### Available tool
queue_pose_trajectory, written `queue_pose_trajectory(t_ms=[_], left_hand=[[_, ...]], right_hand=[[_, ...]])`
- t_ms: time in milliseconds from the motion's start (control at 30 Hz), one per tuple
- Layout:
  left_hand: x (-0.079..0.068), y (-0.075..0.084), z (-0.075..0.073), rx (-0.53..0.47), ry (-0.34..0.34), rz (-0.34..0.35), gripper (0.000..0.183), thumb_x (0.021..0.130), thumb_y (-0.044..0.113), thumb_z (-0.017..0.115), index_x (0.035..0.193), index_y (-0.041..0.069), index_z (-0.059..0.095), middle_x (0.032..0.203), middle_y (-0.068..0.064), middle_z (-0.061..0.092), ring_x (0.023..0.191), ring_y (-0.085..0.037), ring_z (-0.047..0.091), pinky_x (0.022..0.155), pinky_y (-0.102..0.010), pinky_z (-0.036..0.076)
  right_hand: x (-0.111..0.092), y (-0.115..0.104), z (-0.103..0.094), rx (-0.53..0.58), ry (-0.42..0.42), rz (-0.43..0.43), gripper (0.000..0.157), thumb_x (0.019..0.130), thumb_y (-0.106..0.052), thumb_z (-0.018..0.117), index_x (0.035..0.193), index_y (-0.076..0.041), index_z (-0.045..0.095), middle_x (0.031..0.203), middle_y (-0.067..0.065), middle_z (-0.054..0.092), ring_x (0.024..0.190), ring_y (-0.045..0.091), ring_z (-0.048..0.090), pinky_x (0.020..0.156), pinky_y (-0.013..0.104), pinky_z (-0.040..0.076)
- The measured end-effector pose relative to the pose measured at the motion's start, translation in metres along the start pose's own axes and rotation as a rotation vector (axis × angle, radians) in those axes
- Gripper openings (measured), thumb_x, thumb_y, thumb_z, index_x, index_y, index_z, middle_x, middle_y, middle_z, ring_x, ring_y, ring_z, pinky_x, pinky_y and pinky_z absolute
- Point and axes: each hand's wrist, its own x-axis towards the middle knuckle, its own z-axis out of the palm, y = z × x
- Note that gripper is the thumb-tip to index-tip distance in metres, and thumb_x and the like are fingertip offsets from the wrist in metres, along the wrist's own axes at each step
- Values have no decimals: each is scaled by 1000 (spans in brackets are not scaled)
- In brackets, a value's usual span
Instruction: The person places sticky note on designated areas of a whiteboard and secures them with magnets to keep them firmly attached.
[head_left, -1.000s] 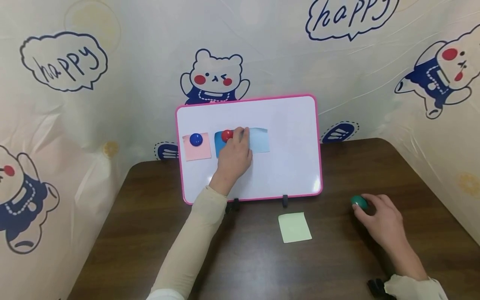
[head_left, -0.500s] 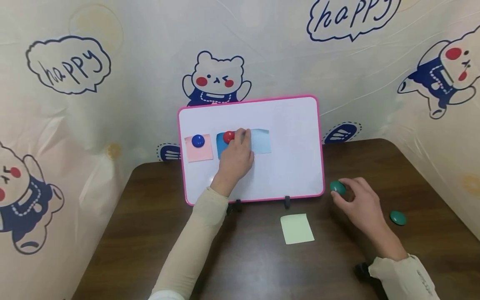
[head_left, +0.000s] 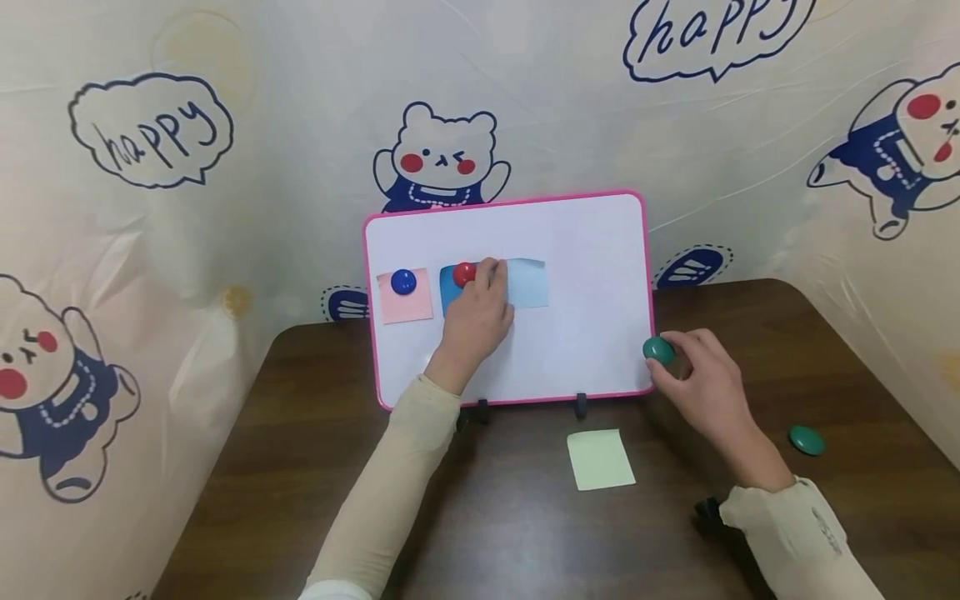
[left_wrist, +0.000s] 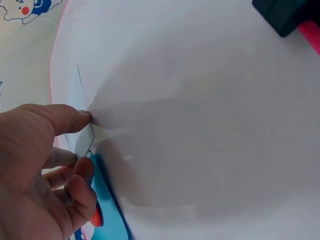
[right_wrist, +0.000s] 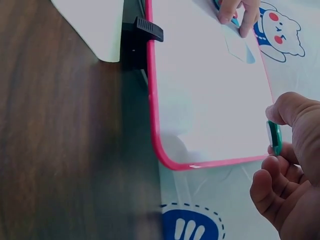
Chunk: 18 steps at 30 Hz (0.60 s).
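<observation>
A whiteboard (head_left: pixel 592 350) with a pink frame stands tilted on the table. My left hand (head_left: pixel 480 317) presses a light blue sticky note (head_left: pixel 528 283) flat to it, thumb and fingertips at the note's left side. Just left of those fingers, a red round magnet (head_left: pixel 464 273) sits on a darker blue note (head_left: pixel 449 292), partly hidden by the hand. Farther left, a blue magnet (head_left: pixel 403 282) lies over a pink note (head_left: pixel 406 308). My right hand (head_left: pixel 708 387) pinches a green magnet (head_left: pixel 658 351) between thumb and fingers at the board's lower right edge; the right wrist view shows this magnet (right_wrist: pixel 276 137) edge-on.
Another green magnet (head_left: pixel 806 440) lies on the brown table (head_left: pixel 300 483) to the right of my right forearm. A pale green note (head_left: pixel 600 460) lies in front of the board. Black feet (head_left: pixel 581 406) hold the board's bottom edge; a printed sheet (head_left: pixel 300 167) hangs behind.
My right hand has carried the green magnet left and up to the board's edge, uncovering the other green magnet on the table. The left hand keeps its place on the light blue note.
</observation>
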Motion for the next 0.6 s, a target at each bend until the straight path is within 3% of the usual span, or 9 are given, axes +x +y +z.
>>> queue_pose_trajectory(t_ms=[333,600], left_hand=[[0,0,2,0,-4,-5,67,98,28,66,154,1,38,151,-15,38,78,-19,60,68,-26,57],[-1,2,2,8,22,-8,66,97,27,68,152,1,42,150,-14,41,84,-20,63,73,-29,58]], right_hand=[[13,-12,9,24,15,-33,46,89,-12,77,129,2,61,111,17,50,84,28,52,64,32,52],[28,-26,21,71,65,-125,44,88,-9,78,128,2,64,108,15,51,76,23,49,59,29,50]])
